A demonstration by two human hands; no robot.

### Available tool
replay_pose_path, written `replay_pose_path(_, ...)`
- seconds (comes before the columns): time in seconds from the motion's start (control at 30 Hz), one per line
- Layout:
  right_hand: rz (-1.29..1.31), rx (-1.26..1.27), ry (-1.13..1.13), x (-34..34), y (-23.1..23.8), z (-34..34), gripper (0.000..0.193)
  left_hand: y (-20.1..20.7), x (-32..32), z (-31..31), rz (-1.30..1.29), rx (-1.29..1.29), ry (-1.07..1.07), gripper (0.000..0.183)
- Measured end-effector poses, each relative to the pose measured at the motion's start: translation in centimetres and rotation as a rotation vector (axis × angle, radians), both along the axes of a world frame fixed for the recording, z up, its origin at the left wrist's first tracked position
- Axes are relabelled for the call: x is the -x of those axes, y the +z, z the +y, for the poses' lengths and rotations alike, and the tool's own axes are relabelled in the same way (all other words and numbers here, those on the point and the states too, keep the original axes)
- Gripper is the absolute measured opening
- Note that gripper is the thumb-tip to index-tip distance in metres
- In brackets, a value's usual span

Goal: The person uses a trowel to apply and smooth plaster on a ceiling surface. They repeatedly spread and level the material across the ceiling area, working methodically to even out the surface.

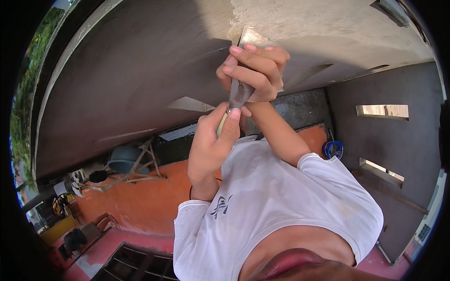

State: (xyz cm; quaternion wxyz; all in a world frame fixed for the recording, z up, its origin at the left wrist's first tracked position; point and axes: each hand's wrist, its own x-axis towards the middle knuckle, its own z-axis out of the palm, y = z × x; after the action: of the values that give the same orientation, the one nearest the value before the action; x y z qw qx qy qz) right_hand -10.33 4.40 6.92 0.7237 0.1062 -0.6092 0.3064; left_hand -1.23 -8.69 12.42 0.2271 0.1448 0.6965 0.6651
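A putty knife (pixel 241 93) with a flat metal blade and a pale handle is held up against a grey plastered wall (pixel 140 61). My left hand (pixel 209 136) is closed round the handle, with its thumb lying along it. Higher up, my right hand (pixel 260 70) wraps its fingers about the blade. The blade's wide end shows above my right knuckles, at a lighter, sunlit patch of plaster (pixel 290 18). Whether the edge presses on the wall, I cannot tell. My right fingers hide the middle of the blade.
Narrow slots pierce the wall before me and the grey side wall (pixel 384 89) on the right. A blue-grey basin (pixel 124 159) rests on a wooden stand (pixel 149 161) at the left, by an orange low wall (pixel 136 201). At the right hangs or stands a blue bucket (pixel 333 149).
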Motion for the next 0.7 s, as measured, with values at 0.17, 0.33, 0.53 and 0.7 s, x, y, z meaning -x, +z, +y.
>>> replay_pose_path(0.17, 0.024, 0.034, -0.03, 0.2, 0.5, -1.1, 0.025, 2.6, 0.5, -1.6, 0.081, 0.174, -0.044, 0.042)
replay_pose_path(0.33, 0.058, 0.024, -0.06, 0.7, 0.3, -1.0, 0.025, 2.5, 0.7, -1.5, 0.085, 0.198, -0.054, 0.039)
replay_pose_path(0.53, 0.131, -0.061, 0.08, 1.5, 0.7, 1.5, 0.024, -1.0, -0.7, 2.6, 0.057, 0.004, 0.075, 0.037)
replay_pose_path(0.7, 0.099, -0.154, 0.063, 1.2, 0.1, 2.6, 0.023, -2.9, 0.2, 2.5, -0.071, -0.238, -0.034, 0.036)
